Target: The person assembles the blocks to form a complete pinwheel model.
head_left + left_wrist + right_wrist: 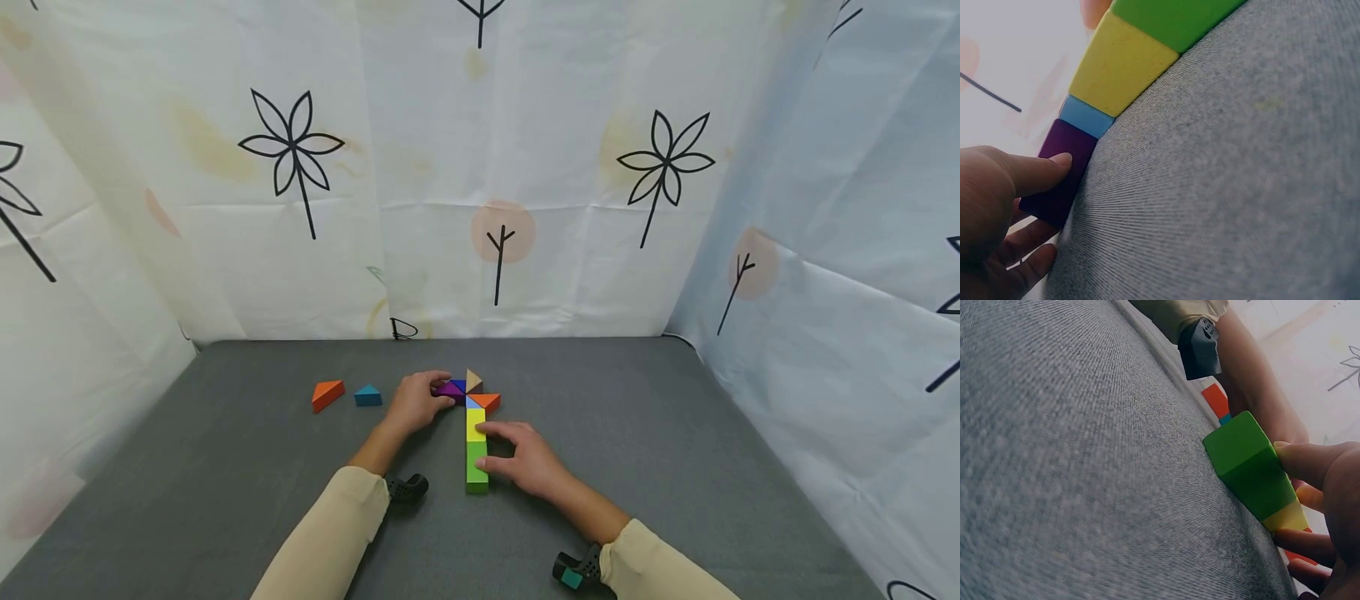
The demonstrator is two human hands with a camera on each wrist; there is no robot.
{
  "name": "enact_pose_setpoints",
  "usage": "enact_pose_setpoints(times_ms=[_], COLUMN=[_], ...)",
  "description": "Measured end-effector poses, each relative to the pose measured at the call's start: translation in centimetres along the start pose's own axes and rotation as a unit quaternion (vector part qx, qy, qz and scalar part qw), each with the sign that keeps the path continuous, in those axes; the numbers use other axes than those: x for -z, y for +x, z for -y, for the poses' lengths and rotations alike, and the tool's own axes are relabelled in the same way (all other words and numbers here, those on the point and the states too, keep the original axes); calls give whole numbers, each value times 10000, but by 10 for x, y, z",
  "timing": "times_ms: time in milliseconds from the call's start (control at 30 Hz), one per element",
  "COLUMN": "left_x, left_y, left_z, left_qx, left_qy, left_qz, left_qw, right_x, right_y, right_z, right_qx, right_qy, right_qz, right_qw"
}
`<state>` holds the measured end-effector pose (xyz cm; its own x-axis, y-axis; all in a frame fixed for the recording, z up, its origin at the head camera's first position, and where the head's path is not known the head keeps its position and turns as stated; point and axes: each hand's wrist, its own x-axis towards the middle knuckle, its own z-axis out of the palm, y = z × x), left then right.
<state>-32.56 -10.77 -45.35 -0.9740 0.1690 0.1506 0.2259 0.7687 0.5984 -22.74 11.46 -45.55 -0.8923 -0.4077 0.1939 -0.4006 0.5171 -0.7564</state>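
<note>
My left hand (417, 402) pinches a purple triangular block (1067, 139), its thumb against the near face and fingers round the far side. That block sits in a ring of small triangular blocks: dark blue (460, 385), tan (473, 382), orange (488, 401) and light blue (1087, 116). Below the ring, a yellow block (473, 417) and a green block (476, 473) form a straight column. From the column's right side, my right hand (531, 460) touches it with spread fingers, the thumb at the green block's edge and the index fingertip at the yellow one.
Left of the ring, a loose teal triangular block (367, 397) and a loose orange-red one (327, 396) lie on the grey tabletop (645, 467). White curtains (420, 150) with printed plants enclose the back and sides.
</note>
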Motion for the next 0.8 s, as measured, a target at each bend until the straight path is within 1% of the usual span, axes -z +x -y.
enact_pose_setpoints(times_ms=[167,333,800], left_x=[-1,-2,-3], left_y=[1,1,0], left_z=[0,-1,-4], left_qx=[97,48,85], left_qy=[2,58,28], left_qz=[-20,-55,-115], left_qw=[10000,10000,9999], right_x=[0,0,0], right_y=[0,-1,-1], right_z=[0,-1,-1], right_qx=[7,1,53], right_qy=[-20,-1,5], right_qz=[19,32,-8], right_qw=[10000,10000,10000])
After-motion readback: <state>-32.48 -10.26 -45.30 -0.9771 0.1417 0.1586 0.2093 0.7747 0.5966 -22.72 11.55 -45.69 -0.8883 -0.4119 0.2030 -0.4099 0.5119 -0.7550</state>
